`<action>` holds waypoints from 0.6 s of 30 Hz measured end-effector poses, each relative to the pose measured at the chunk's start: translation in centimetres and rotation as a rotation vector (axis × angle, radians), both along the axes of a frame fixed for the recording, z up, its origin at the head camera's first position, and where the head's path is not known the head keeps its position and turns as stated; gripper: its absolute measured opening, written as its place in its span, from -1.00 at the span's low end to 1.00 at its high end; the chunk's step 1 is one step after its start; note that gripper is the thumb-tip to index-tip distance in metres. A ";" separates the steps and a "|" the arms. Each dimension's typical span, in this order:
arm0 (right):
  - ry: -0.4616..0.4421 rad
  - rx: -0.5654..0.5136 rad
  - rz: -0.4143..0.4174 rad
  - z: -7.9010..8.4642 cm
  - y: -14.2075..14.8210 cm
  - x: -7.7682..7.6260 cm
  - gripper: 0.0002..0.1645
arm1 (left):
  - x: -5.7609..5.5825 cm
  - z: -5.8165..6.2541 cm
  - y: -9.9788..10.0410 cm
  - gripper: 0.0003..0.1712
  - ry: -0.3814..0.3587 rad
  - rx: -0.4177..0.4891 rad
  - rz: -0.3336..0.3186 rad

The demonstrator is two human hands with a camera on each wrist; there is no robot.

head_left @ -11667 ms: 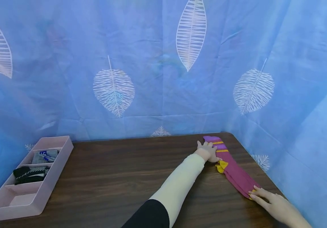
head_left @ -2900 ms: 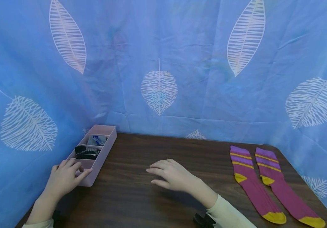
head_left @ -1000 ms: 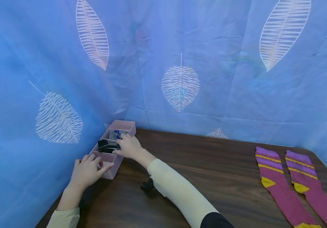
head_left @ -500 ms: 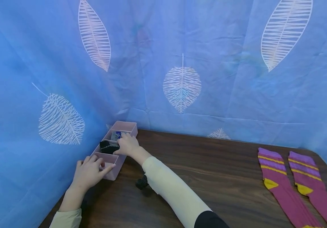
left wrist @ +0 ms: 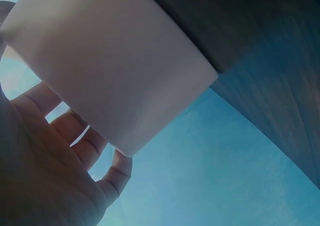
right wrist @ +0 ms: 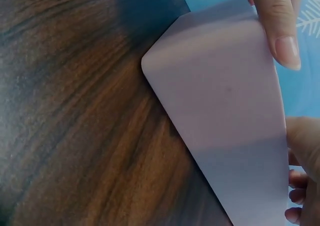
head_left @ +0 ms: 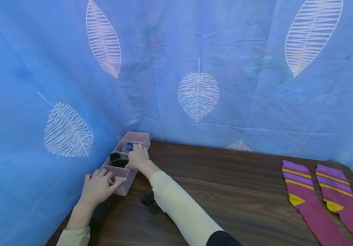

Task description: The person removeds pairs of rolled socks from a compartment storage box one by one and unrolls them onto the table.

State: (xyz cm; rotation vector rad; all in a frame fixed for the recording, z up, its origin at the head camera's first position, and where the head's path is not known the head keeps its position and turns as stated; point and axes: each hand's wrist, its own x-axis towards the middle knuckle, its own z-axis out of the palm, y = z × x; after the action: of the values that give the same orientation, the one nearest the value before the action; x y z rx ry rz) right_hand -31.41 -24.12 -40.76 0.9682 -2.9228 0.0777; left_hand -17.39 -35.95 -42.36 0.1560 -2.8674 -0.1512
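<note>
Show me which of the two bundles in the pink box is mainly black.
The bundle nearer to the left hand; the other bundle, farther back in the box, is grey with blue.

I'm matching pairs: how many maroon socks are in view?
2: one sock right of the box, the other beside it, further right. Both run past the picture's bottom; more may be out of view.

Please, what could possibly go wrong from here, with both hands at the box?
The box might slide or tip if the left hand, gripping its near end, pushes unevenly. The right hand reaches over the side, so it might disturb the gray cloth or the black cloth lying close by.
</note>
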 end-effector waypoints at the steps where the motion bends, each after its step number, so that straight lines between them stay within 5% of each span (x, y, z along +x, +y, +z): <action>1: -0.005 0.002 -0.006 0.0 0.0 0.1 -0.55 | 0.0 0.0 0.0 -0.27 -0.002 0.001 0.001; 8: -0.018 -0.017 -0.011 -0.1 -0.2 0.2 -0.59 | -0.1 -0.1 0.0 -0.26 -0.008 -0.007 0.010; 18: 0.084 -0.059 0.076 -0.6 0.2 0.0 -0.66 | -0.2 -0.2 0.1 -0.25 -0.007 0.009 0.019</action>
State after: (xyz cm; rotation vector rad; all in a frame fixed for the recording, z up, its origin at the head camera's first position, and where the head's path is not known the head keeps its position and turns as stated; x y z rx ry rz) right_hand -31.42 -23.89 -41.35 1.0463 -2.7916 0.1234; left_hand -17.60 -35.84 -42.59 0.1855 -2.8718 -0.1600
